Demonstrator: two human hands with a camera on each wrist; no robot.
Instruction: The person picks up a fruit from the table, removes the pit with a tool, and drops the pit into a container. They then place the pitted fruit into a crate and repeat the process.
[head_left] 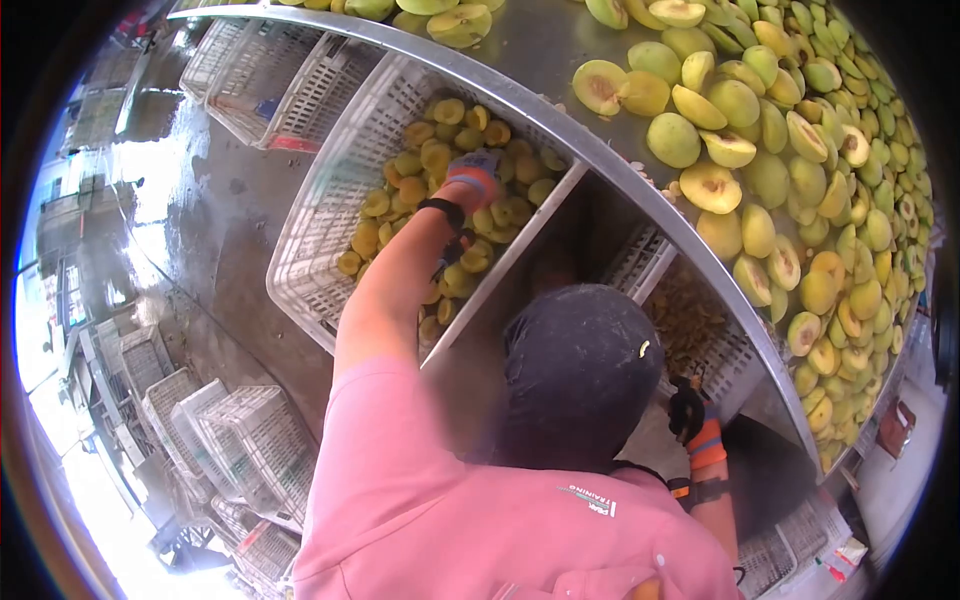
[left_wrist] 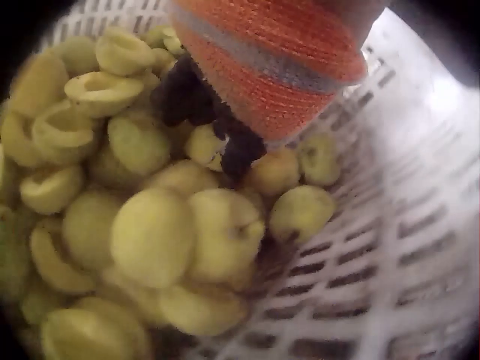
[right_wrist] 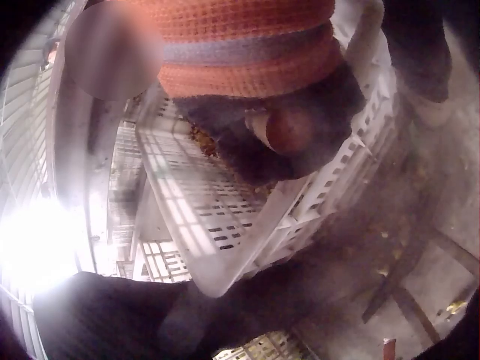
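Note:
In the head view my left hand (head_left: pixel 474 172), in a glove with an orange cuff, reaches down into a white slatted crate (head_left: pixel 330 185) of halved yellow-green stone fruit (head_left: pixel 437 158). The left wrist view has its dark glove fingers (left_wrist: pixel 187 94) down among the halves, their tips partly hidden; I cannot tell whether they grip one. My right hand (head_left: pixel 688 412), in a black glove with an orange cuff, is beside a second crate (head_left: pixel 735 370) of small brown pieces (head_left: pixel 685 320). Its fingers curl around a brown rounded thing (right_wrist: pixel 291 131) with a pale strip.
A metal table (head_left: pixel 540 75) with a raised curved rim carries many halved fruits (head_left: pixel 760 170) above the crates. Stacked white crates (head_left: pixel 250 430) stand on the wet floor (head_left: pixel 225 205) at left. A dark-capped head (head_left: pixel 580 375) and pink shirt (head_left: pixel 500 530) fill the lower middle.

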